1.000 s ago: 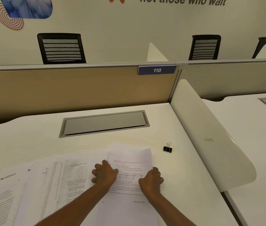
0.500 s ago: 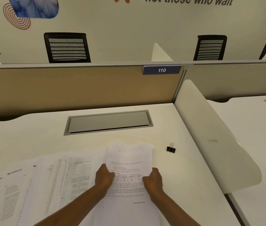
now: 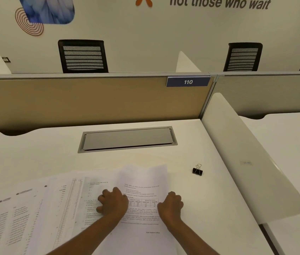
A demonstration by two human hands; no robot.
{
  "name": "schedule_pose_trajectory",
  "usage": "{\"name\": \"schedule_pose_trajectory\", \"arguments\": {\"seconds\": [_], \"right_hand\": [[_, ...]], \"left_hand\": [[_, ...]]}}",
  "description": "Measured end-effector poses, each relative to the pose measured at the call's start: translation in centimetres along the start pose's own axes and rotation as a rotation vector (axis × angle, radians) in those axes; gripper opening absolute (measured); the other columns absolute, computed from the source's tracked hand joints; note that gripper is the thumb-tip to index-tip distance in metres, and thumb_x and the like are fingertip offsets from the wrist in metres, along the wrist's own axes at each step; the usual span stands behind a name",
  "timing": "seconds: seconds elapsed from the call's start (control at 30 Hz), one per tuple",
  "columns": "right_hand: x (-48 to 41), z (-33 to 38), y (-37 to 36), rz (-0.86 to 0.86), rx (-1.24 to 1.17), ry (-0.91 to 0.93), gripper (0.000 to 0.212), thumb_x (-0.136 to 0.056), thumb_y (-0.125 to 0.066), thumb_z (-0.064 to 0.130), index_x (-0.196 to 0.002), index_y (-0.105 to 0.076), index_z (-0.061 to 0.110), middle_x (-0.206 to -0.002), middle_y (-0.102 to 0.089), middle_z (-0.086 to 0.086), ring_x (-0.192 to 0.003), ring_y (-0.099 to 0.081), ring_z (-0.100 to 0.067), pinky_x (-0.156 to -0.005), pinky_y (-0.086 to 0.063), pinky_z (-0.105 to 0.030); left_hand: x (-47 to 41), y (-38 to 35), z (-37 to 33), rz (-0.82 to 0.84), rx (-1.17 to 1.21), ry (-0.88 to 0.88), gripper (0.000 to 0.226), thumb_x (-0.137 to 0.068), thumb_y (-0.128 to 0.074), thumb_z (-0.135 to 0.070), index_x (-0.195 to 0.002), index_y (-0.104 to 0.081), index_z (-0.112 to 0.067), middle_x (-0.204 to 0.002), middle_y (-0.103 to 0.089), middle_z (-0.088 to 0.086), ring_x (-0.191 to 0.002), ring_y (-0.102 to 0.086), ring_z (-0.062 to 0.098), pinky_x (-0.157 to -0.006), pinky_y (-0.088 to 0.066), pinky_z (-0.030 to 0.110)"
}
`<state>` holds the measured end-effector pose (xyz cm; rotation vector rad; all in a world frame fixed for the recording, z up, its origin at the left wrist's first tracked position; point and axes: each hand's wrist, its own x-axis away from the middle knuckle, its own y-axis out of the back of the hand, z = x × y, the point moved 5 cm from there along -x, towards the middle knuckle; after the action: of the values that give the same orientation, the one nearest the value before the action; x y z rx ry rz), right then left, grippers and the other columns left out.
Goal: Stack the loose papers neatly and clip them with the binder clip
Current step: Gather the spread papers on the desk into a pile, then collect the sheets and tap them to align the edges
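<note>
White desk [image 3: 35, 155] bearing fanned printed papers [image 3: 57, 205] at lower left, a black binder clip [image 3: 197, 170] right of centre, and a recessed grey cable hatch [image 3: 127, 139].

white desk [image 3: 35, 153], tan partition [image 3: 90, 100], black chairs [image 3: 83, 56]

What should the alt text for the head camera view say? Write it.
Two hands, left hand and right hand, press on the top sheet of loose papers fanned across a white desk. A black binder clip sits untouched to the right of the papers.
</note>
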<state>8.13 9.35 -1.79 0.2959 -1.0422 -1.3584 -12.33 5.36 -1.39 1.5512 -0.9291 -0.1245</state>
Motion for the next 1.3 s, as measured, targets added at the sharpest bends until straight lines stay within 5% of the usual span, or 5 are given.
{"name": "schedule_pose_trajectory", "arguments": {"seconds": [0.37,0.57,0.93,1.07,1.3], "right_hand": [[-0.6,0.1,-0.6,0.042,-0.136,-0.007,0.034,-0.077,-0.062,0.009,-0.105,-0.042,0.007,-0.107,-0.056,-0.01,-0.09,-0.061,-0.024,-0.078,-0.057,-0.041],[-0.8,-0.5,-1.1,0.118,-0.306,-0.088,0.04,-0.075,-0.061,0.005,-0.11,-0.041,0.008,-0.101,-0.06,-0.007,-0.085,-0.061,-0.02,-0.078,-0.058,-0.042],[-0.7,-0.3,0.3,0.062,-0.356,-0.002,0.051,-0.073,-0.071,0.018,-0.115,-0.043,0.012,-0.114,-0.057,-0.007,-0.101,-0.057,-0.023,-0.082,-0.054,-0.039],[-1.6,0.3,3.0,0.291,-0.587,0.08,0.06,-0.072,-0.08,0.022,-0.116,-0.041,0.014,-0.109,-0.061,-0.007,-0.095,-0.063,-0.019,-0.072,-0.051,-0.028],[0.4,1.0,3.5,0.787,-0.684,0.285,0.048,-0.079,-0.073,0.012,-0.125,-0.058,0.012,-0.124,-0.066,-0.009,-0.114,-0.062,-0.028,-0.099,-0.048,-0.048]], "left_hand": [[-1.4,0.4,1.2,0.047,0.513,0.007,0.058,-0.08,-0.072,-0.015,-0.124,-0.038,-0.001,-0.124,-0.046,0.021,-0.106,-0.055,0.037,-0.083,-0.052,0.044],[-1.4,-0.5,1.4,0.297,0.831,-0.035,0.028,-0.076,-0.072,-0.004,-0.104,-0.066,-0.006,-0.096,-0.073,0.013,-0.083,-0.07,0.03,-0.076,-0.059,0.043],[0.5,1.4,1.6,0.481,1.093,-0.213,0.036,-0.073,-0.072,0.007,-0.106,-0.066,-0.006,-0.1,-0.075,0.015,-0.087,-0.073,0.035,-0.073,-0.06,0.044],[0.9,2.5,1.6,0.499,1.168,-0.282,0.035,-0.074,-0.069,0.007,-0.107,-0.065,-0.006,-0.099,-0.075,0.016,-0.089,-0.072,0.037,-0.072,-0.06,0.045],[1.5,3.2,1.0,0.537,1.243,-0.344,0.064,-0.049,-0.084,-0.015,-0.108,-0.064,-0.003,-0.103,-0.073,0.021,-0.09,-0.071,0.041,-0.069,-0.06,0.044]]}}
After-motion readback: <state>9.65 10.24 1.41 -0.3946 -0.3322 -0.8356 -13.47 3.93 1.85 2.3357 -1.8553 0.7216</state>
